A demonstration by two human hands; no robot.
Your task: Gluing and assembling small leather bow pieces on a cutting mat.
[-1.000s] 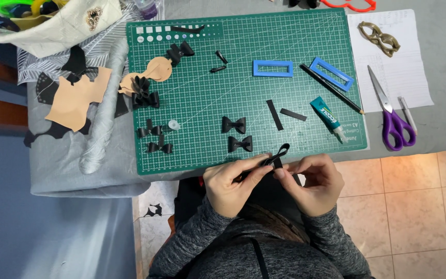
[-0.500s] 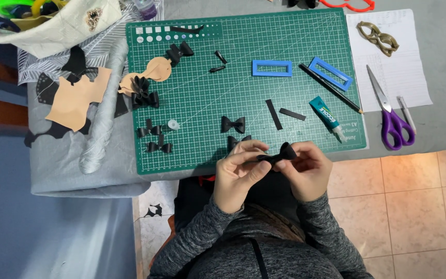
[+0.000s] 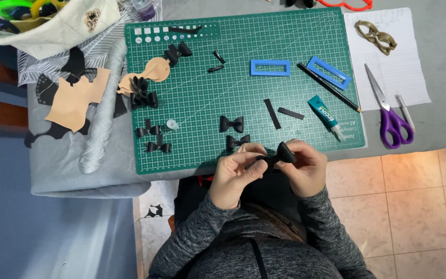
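**Both hands pinching a black bow at the mat's near edge**

Left hand [image 3: 236,175] and right hand [image 3: 305,168] meet over the near edge of the green cutting mat [image 3: 285,119], both grasping one small black bow [image 3: 281,155]. Left thumb and fingers pinch its left end; right fingers close around the wider right loop. Bow sits between the two hands, held up off the mat, just in front of the person's chest (grey sleeves visible below).

On the mat right behind the hands: two finished black bows [image 3: 232,124], one beside the other. Two black strips [image 3: 272,113] lie just right of them, apart from each other. Glue tube [image 3: 327,116], teal with a white tip, lies tilted near the mat's right edge. Pencil [image 3: 329,88] runs diagonally beside it. Two blue rectangular frames [image 3: 270,67] further back.

Left part of mat: cluster of more small black bows [image 3: 153,137], plus tan cut-outs [image 3: 148,75] with black bows on top.

Off the mat, right: purple-handled scissors [image 3: 391,116] partly on a white paper sheet [image 3: 403,62]. Off the mat, left: a tan leather piece [image 3: 76,98] on black scraps, over a grey cloth.
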